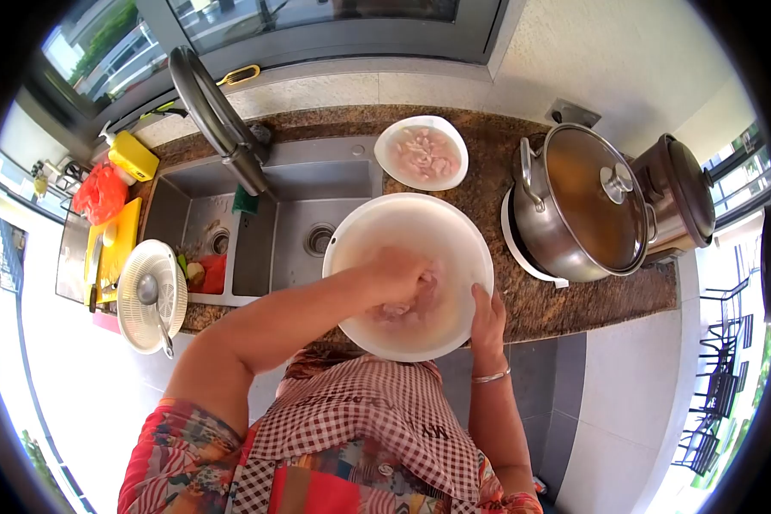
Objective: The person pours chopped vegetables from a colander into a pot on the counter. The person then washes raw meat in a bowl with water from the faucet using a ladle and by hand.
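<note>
A large white bowl (343, 248) of cloudy water spans the counter's front edge and the right side of the sink. My left hand (398, 272) is down in it, slightly blurred, fingers curled in among pale pink meat pieces (394, 314); its fingertips are partly hidden. On the bowl's right side, my right hand (488, 321), with a bangle at the wrist, grips the rim. Just behind stands a smaller white bowl (385, 146) holding more pale pink pieces (424, 154) in liquid.
At left is a steel double sink (270, 231) under a tall faucet (206, 111). A colander (128, 300) with a ladle (148, 291) sits beside a yellow cutting board (127, 238) with a knife. At right stand a lidded steel pot (574, 248) and a brown lidded pot (690, 193).
</note>
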`<state>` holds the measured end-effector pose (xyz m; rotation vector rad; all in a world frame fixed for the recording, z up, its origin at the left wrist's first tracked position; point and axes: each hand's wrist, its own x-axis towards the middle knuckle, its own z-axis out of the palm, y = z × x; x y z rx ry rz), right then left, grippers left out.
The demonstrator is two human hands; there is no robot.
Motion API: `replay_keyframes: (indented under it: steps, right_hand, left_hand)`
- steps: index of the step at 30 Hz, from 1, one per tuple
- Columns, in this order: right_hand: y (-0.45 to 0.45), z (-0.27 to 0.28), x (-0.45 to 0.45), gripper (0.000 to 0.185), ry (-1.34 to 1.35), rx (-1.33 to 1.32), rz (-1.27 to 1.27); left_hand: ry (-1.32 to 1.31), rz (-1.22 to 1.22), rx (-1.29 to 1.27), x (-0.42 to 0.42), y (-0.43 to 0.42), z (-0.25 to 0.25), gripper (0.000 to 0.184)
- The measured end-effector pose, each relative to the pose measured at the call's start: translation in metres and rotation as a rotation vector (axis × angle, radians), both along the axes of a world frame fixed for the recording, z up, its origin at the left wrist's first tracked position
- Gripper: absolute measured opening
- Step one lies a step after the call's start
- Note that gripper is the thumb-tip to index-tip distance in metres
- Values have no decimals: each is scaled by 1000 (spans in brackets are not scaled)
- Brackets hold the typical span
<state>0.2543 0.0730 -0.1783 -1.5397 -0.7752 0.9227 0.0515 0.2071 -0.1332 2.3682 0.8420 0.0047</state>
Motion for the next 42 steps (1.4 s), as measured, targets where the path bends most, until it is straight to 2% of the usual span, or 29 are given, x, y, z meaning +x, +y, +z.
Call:
replay_keyframes:
  steps: [2,4,5,7,8,10,12,15,18,20,22,24,27,29,31,32,34,36,38,40,42]
  right_hand:
    - [3,5,-2,40,12,12,3]
    - [4,5,-3,41,47,19,-4]
    - [3,5,-3,41,61,2,-4]
    - [4,3,-1,42,83,-22,0]
    - [3,1,0,42,74,-24,-3]
    - [4,-6,2,43,56,-21,-5]
    - [4,4,-2,43,81,-27,-22]
    - [4,5,-4,43,106,-21,-27]
    - [2,3,-3,42,137,-28,-21]
    - [4,3,-2,42,132,-32,-18]
    - [3,2,-1,41,99,-32,-18]
    - [4,1,-1,41,110,-32,-22]
    - [3,-2,0,41,107,-59,-34]
    - [4,-4,0,41,118,-55,-36]
    - [3,0,-3,41,151,-31,-44]
    - [1,3,-5,41,164,-36,-43]
    - [3,10,-7,40,193,-40,-50]
    - [3,14,-6,40,191,-40,-29]
    - [2,12,-5,41,176,-44,-15]
    - [3,10,-5,42,151,-43,-11]
    - [1,14,-6,47,190,-46,-27]
  left_hand:
    - [-29,19,419,-18,-8,17,45]
    - [-82,-34,688,-37,-11,11,49]
    - [-120,-88,749,-47,-8,-8,51]
    - [-176,16,440,-48,-10,-29,51]
    - [-188,171,66,-42,-14,-39,49]
    - [-169,394,-524,-32,-19,-21,46]
    - [-112,534,-955,-25,-17,41,44]
    - [212,24,17,-22,-13,35,48]
    - [-44,-181,339,-15,-23,43,53]
    - [-64,-188,531,-5,-30,24,55]
    - [-58,-196,572,9,-29,-5,54]
    - [-25,-213,460,23,-25,-19,49]
    - [253,-285,96,40,-5,-17,32]
    - [-32,259,-570,30,-6,-16,30]
    - [-88,341,-622,17,-3,-9,31]
    - [4,149,-350,9,0,-3,33]
    - [132,-23,-4,2,-1,29,36]
    - [209,21,140,1,-8,67,39]
    - [104,36,412,-17,-11,29,40]
    - [35,133,329,-21,-9,-1,43]
    - [-19,236,-43,-20,-4,-19,48]
